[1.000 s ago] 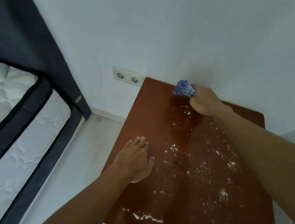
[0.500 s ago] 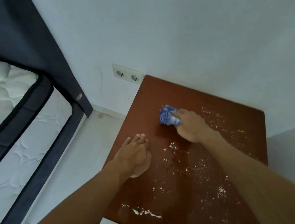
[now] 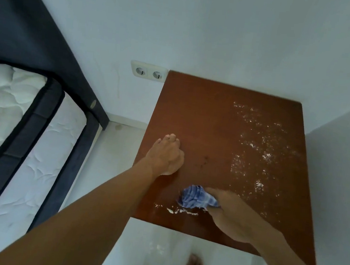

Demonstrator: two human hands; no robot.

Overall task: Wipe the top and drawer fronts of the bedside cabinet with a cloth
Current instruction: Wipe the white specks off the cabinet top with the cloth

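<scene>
Since a moment ago, my right hand (image 3: 232, 215) has dragged the cloth (image 3: 198, 197) from mid-worktop down toward the lower edge of the cabinet top (image 3: 204, 114); its fingers clutch the bunched cloth just above a white smear (image 3: 179, 211). My left hand (image 3: 166, 155) rests flat, fingers together, at centre frame.

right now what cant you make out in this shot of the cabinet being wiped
- Drawer fronts: out of sight in the head view; the cabinet top faces the camera from above.
- Wood under the right hand and cloth: covered.
- Surface under the left hand: hidden by the palm.
- White specks: too small to identify.
</scene>
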